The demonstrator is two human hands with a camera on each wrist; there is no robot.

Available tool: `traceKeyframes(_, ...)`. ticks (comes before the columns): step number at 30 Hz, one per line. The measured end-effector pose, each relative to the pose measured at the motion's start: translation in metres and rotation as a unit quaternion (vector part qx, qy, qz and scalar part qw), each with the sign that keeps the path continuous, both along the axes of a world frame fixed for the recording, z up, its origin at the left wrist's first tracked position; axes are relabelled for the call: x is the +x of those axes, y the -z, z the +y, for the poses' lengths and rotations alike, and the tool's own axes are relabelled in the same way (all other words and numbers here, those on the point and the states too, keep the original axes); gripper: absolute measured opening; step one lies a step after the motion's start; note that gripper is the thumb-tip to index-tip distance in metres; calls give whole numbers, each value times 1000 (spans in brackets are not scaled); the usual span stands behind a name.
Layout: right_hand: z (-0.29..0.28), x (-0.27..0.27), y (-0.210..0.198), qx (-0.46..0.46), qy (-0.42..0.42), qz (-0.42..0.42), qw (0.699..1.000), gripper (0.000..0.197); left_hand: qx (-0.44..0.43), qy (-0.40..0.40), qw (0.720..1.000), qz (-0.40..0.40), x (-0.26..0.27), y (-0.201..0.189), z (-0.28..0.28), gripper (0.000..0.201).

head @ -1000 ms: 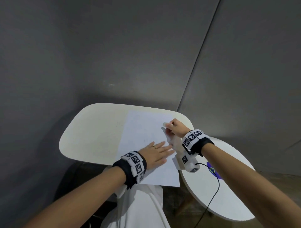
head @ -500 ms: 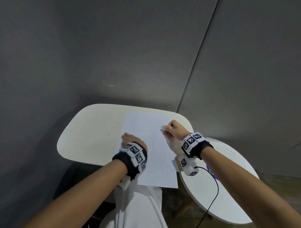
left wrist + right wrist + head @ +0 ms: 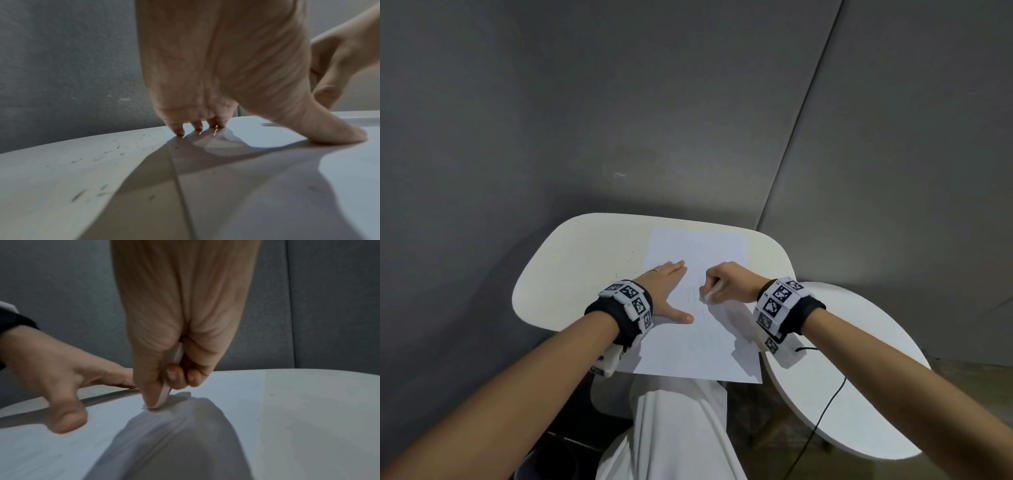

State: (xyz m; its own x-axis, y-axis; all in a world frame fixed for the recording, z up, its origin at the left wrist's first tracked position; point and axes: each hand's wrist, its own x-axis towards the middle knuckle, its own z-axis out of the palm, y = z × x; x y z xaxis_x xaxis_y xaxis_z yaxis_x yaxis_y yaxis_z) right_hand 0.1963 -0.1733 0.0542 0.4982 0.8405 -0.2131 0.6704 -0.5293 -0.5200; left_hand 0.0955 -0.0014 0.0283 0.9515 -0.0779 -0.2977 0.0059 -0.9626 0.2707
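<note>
Currently our left hand point(image 3: 666, 291) lies flat, fingers straight & thumb spread, pressing the sheet of paper point(image 3: 698, 349) onto the tabletop point(image 3: 571, 274). Our right hand point(image 3: 732, 281) pinches what looks like a white eraser point(image 3: 166, 394) btwn thumb & curled fingers, its tip touching the sheet near the middle, just beside faint pencil marks. Risks, imo: the sheet's near edge overhangs the tabletop, so a hard rub toward us could buckle or crease it; if the left hand eases off, the paper skids w/ the eraser; too much pressure may tear it
</note>
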Motion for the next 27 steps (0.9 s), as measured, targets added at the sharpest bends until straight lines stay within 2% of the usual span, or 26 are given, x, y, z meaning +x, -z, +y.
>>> traceKeyframes(2,3,2,-2,7,7,-12,1000,17,-7,2,1000,1,0,-3,-1,113)
traceKeyframes(5,8,2,2,46,66,-43,996,24,-16,-4,1000,4,-1,-1,0,122)
traceKeyframes(7,6,-2,1,6,55,-25,998,26,-22,-5,1000,11,-2,1,2,126)
traceKeyframes(10,3,-5,-6,-46,27,-3,999,20,-26,3,1000,10,-2,3,4,125)
traceKeyframes(14,6,-5,-2,32,89,-39,995,28,-23,2,1000,-3,-3,3,4,118)
traceKeyframes(18,4,-12,-11,-66,29,29,997,21,-25,3,1000,5,-2,6,6,123)
traceKeyframes(22,3,-7,-4,22,83,-8,996,14,-26,-1,1000,8,-1,9,6,125)
traceKeyframes(25,2,-13,-7,-49,34,15,998,14,-23,3,1000,10,0,11,7,125)
traceKeyframes(27,5,-12,-10,-55,36,14,998,12,-21,6,1000,8,0,12,7,125)
